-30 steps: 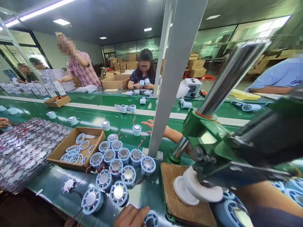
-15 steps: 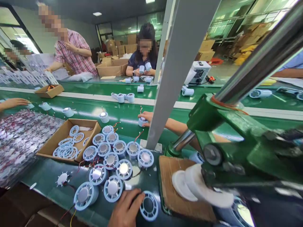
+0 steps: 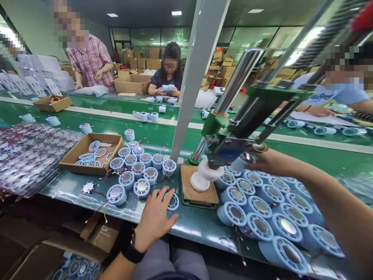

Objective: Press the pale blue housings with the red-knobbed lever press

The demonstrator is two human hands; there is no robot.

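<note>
blue ring (image 3: 175,202) partly under l. hand (image 3: 156,213) fingertips

Open box (image 3: 92,153) of rings left — round housings (image 3: 141,188) beside it, press (image 3: 224,144) right, more housings beyond.

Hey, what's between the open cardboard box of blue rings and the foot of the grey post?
Round blue parts with silver centres, bunched together, lie between the cardboard box and the post, in the head view.
</note>
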